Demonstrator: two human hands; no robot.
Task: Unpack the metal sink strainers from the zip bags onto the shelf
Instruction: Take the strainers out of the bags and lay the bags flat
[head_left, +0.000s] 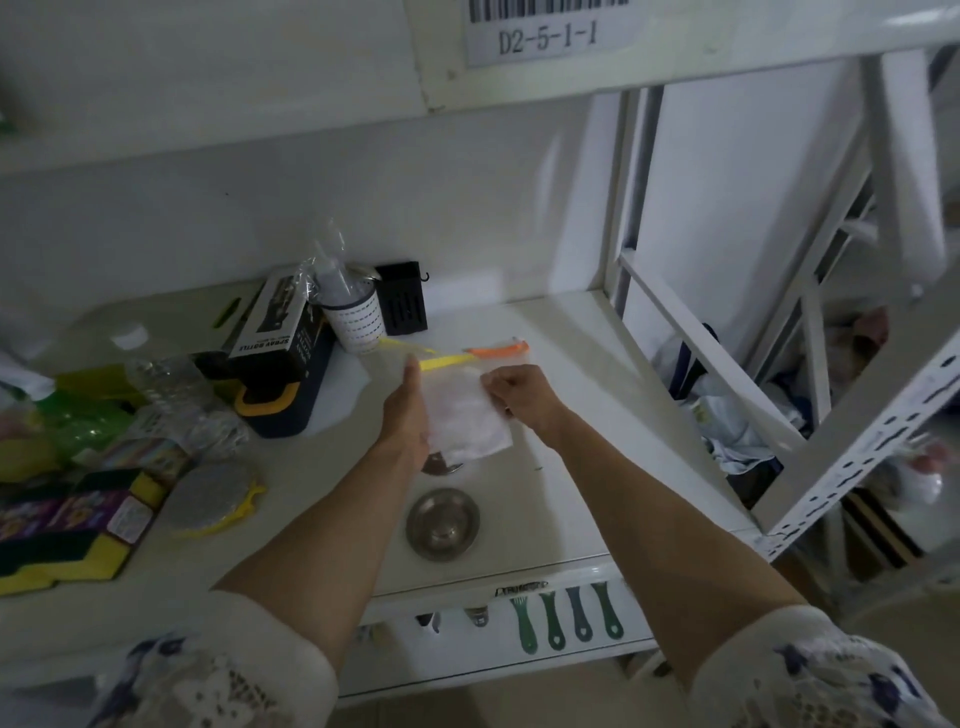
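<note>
Both hands grasp 1 clear zip bag (465, 410) with a yellow strip: the left hand (408, 410) on its left edge, the right hand (514, 389) pinching its right side. Below them, 1 metal strainer (442, 524) lies on the white shelf (561, 467), another (440, 462) half hidden under the bag.

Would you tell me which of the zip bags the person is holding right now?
The yellow-zipped bag, held between the left hand and right hand. The orange-zipped bag lies untouched on the shelf behind it.
</note>
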